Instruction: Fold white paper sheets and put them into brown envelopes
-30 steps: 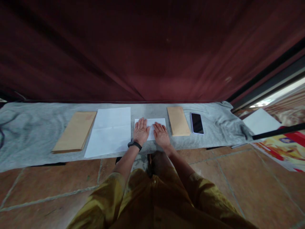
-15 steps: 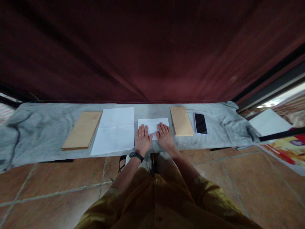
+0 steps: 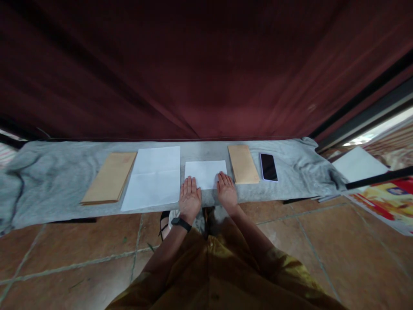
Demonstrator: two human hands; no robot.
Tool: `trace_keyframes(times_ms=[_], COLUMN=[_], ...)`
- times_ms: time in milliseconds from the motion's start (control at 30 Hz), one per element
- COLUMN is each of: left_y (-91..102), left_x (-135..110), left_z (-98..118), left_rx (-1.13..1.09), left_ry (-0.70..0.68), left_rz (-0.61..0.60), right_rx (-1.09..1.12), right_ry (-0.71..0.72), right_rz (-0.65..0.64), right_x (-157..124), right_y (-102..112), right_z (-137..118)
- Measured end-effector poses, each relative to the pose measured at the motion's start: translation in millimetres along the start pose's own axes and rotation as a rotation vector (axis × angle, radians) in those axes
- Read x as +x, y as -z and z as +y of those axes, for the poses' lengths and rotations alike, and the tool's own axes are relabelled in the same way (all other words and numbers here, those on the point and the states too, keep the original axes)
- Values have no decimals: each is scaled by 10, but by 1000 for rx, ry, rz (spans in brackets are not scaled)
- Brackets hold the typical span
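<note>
A small white sheet of paper [image 3: 205, 172], perhaps folded, lies flat in front of me. My left hand [image 3: 190, 199] rests palm down at its near left corner, fingers stretched out. On the near right corner lies my right hand [image 3: 226, 190], also flat with extended fingers. Left of the small sheet is a larger white paper [image 3: 153, 176] with a faint crease across it. Beyond that sits a stack of brown envelopes [image 3: 109, 176]. A smaller brown envelope [image 3: 243, 165] lies just right of my right hand.
A phone [image 3: 269, 167] in a pale purple case lies to the right. Grey cloth [image 3: 298, 172] covers the narrow bench. Behind it hangs a dark red curtain [image 3: 206, 86]. At the far right are a dark bar [image 3: 380, 177] and a colourful printed box [image 3: 390, 202].
Both hands have slid back toward me and slightly apart, from the middle of the small paper to its near corners. The view has shifted slightly.
</note>
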State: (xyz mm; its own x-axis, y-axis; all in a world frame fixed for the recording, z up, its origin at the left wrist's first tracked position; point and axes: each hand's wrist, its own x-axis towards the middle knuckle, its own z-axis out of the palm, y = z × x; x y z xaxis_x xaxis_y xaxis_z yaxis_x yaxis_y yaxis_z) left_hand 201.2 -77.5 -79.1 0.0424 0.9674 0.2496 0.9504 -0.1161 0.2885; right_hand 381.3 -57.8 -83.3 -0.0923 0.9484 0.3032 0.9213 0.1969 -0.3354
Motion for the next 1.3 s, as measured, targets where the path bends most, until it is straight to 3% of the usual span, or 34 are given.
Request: trace_keyframes(times_ms=[200,433,567,833,1300], left_y=[97,190,184,170,197], left_x=[-173,-259,-261,-247,-279], left_z=[-2,143,175,145,110], left_rx=[77,95,91,78,103], left_ry=[-32,-251,-279,-300,-289], left_rz=[-40,-132,-169,-206,-193], right_rx=[10,9,24,52,-37], right_ry=[-6,-6,18,300,182], right_rz=[19,19,25,-164,-93], right_x=[-67,-79,-92,-217,-429], right_y=[14,27,61,208,199], right_z=[38,32,35,9,90])
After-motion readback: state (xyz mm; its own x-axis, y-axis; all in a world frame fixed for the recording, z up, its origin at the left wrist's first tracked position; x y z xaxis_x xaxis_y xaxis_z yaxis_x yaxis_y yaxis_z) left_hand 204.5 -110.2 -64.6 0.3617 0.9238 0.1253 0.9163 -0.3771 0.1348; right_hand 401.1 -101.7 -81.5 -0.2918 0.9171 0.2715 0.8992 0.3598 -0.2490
